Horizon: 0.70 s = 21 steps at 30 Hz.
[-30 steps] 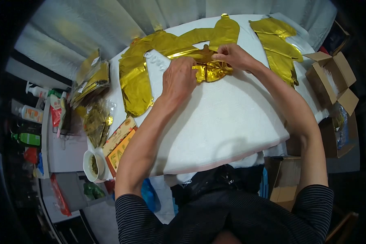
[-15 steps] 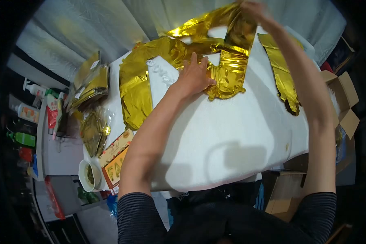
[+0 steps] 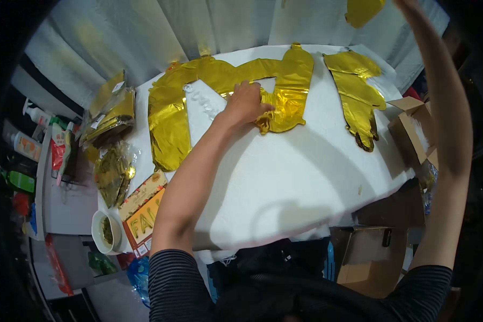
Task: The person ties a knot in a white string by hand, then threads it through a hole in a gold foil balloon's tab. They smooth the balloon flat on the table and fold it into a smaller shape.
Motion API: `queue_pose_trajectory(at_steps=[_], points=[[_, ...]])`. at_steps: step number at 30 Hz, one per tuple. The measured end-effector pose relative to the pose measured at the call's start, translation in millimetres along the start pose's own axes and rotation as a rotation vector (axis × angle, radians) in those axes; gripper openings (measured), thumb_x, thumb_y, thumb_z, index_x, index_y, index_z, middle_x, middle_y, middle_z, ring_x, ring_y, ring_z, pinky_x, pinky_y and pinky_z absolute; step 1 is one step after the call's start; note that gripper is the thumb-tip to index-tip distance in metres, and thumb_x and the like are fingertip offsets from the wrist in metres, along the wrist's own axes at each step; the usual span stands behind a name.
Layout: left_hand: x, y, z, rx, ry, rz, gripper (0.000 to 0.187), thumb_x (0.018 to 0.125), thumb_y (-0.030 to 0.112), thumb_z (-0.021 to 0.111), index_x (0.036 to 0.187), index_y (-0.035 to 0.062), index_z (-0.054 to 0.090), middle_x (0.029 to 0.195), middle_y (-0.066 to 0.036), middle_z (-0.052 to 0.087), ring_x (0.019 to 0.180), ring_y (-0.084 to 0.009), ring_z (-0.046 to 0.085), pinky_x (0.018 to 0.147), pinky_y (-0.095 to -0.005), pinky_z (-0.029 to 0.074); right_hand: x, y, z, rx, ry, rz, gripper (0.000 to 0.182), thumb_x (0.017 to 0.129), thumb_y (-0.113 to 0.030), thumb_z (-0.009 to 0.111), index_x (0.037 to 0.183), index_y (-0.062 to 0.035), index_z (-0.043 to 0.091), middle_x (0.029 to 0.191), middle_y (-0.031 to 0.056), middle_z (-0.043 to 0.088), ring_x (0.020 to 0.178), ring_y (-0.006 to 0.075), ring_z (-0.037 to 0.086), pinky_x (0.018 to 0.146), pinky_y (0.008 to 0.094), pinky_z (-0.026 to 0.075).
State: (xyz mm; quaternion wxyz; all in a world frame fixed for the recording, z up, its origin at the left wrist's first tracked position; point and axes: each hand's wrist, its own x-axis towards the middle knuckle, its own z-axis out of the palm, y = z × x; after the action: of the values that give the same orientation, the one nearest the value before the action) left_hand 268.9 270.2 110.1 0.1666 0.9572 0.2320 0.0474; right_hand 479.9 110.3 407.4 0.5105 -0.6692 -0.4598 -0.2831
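Note:
My left hand [image 3: 246, 103] rests on flat gold foil balloons, its fingers over the foil and its thumb out to the side. Under and right of it lies a shiny gold foil balloon [image 3: 294, 94] with a crumpled near edge. Another flat gold foil balloon [image 3: 167, 126] spreads to the left, and white curled ribbon [image 3: 201, 99] lies near my wrist. At the top edge my right forearm [image 3: 440, 91] reaches up, with the hand out of frame. Near it a piece of gold foil [image 3: 364, 12] is in the air; what holds it is hidden.
On the right of the white table [image 3: 306, 177] lies a separate gold foil balloon [image 3: 354, 91]. Packaged gold foil [image 3: 112, 115], a printed box [image 3: 144, 214] and a white bowl [image 3: 106, 232] stand left. Open cartons [image 3: 408, 131] are at the right; curtains hang behind.
My right hand has swung up and right, out of frame. The lifted foil has left the balloons on the table, which now lie flatter. My left hand has stayed on the foil.

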Motion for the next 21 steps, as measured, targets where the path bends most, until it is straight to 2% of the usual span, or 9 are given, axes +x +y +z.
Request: queue_pose_trajectory(at_steps=[2, 4, 5, 9, 12, 14, 16, 17, 21], points=[[-18.2, 19.3, -3.8, -0.077, 0.063, 0.058, 0.076, 0.090, 0.050, 0.071, 0.140, -0.0037, 0.051, 0.139, -0.022, 0.055, 0.131, -0.0360, 0.052, 0.109, -0.0427, 0.043, -51.5, -14.0, 5.1, -0.212, -0.169, -0.123, 0.023, 0.090, -0.020, 0.061, 0.093, -0.0019, 0.075, 0.075, 0.0125, 0.071, 0.070, 0.0163, 0.066, 0.064, 0.0327, 0.052], [-32.9, 43.7, -2.3, -1.288, -0.092, -0.076, 0.073, 0.099, 0.055, 0.057, 0.144, -0.0017, 0.048, 0.139, -0.021, 0.055, 0.129, -0.0337, 0.054, 0.108, -0.0440, 0.044, -122.8, 7.3, 22.9, -0.368, -0.122, -0.512, 0.025, 0.088, -0.021, 0.062, 0.097, -0.0018, 0.074, 0.083, 0.0222, 0.072, 0.078, 0.0303, 0.071, 0.069, 0.0392, 0.054], [-48.5, 57.8, -3.5, -1.523, -0.121, -0.138, 0.077, 0.102, 0.064, 0.041, 0.148, 0.0016, 0.043, 0.139, -0.021, 0.055, 0.124, -0.0328, 0.057, 0.105, -0.0454, 0.048, -163.9, -4.2, 29.8, -0.281, -0.247, -0.362, 0.018, 0.091, -0.019, 0.064, 0.096, -0.0036, 0.072, 0.079, 0.0171, 0.070, 0.071, 0.0295, 0.069, 0.064, 0.0390, 0.052], [-60.4, 55.2, -4.7, -1.847, -0.140, 0.027, 0.101, 0.090, 0.085, 0.023, 0.143, 0.0026, 0.046, 0.124, -0.020, 0.063, 0.106, -0.0314, 0.068, 0.093, -0.0454, 0.056, -284.7, -41.5, 29.3, -0.077, -0.543, -0.273, 0.007, 0.090, -0.012, 0.064, 0.094, -0.0058, 0.066, 0.074, 0.0162, 0.066, 0.068, 0.0366, 0.067, 0.060, 0.0449, 0.052], [-66.8, 45.5, -7.4, -1.867, -0.168, -0.065, 0.102, 0.086, 0.088, 0.023, 0.134, 0.0027, 0.052, 0.118, -0.018, 0.065, 0.107, -0.0301, 0.067, 0.089, -0.0451, 0.058, -329.5, -56.2, 15.0, -0.048, -0.744, -0.239, 0.005, 0.088, -0.011, 0.065, 0.092, -0.0073, 0.065, 0.072, 0.0152, 0.065, 0.066, 0.0371, 0.066, 0.059, 0.0462, 0.052], [-74.7, 36.9, -7.9, -1.883, -0.152, -0.076, 0.087, 0.092, 0.080, 0.038, 0.125, 0.0023, 0.059, 0.106, -0.015, 0.069, 0.098, -0.0278, 0.070, 0.083, -0.0417, 0.059, -349.7, -59.2, 7.6, -0.040, -0.814, -0.229, 0.010, 0.088, -0.012, 0.065, 0.096, -0.0064, 0.064, 0.077, 0.0146, 0.065, 0.071, 0.0356, 0.067, 0.059, 0.0464, 0.052], [-72.7, 22.7, 0.4, -1.628, -0.102, -0.138, 0.066, 0.097, 0.055, 0.060, 0.131, -0.0006, 0.056, 0.114, -0.017, 0.068, 0.101, -0.0287, 0.071, 0.084, -0.0416, 0.060, -364.6, -60.5, 1.4, -0.019, -0.932, -0.296, 0.015, 0.089, -0.015, 0.063, 0.101, -0.0054, 0.061, 0.086, 0.0140, 0.064, 0.078, 0.0338, 0.067, 0.061, 0.0448, 0.052], [-70.5, 17.5, 7.2, -1.605, -0.054, -0.206, 0.047, 0.095, 0.028, 0.073, 0.128, -0.0012, 0.059, 0.104, -0.013, 0.071, 0.089, -0.0241, 0.073, 0.078, -0.0374, 0.061, -372.7, -56.8, -0.1, -0.059, -1.019, -0.331, 0.019, 0.089, -0.015, 0.061, 0.104, -0.0037, 0.058, 0.097, 0.0128, 0.063, 0.086, 0.0317, 0.067, 0.063, 0.0425, 0.053], [-97.2, 12.4, 4.2, -1.255, 0.070, -0.313, 0.034, 0.092, 0.009, 0.071, 0.121, -0.0045, 0.061, 0.094, -0.008, 0.071, 0.076, -0.0163, 0.070, 0.068, -0.0318, 0.059, -394.6, -54.2, -16.5, -0.080, -1.148, -0.448, 0.019, 0.086, -0.013, 0.062, 0.100, -0.0014, 0.059, 0.109, 0.0111, 0.062, 0.094, 0.0287, 0.068, 0.065, 0.0398, 0.054]])
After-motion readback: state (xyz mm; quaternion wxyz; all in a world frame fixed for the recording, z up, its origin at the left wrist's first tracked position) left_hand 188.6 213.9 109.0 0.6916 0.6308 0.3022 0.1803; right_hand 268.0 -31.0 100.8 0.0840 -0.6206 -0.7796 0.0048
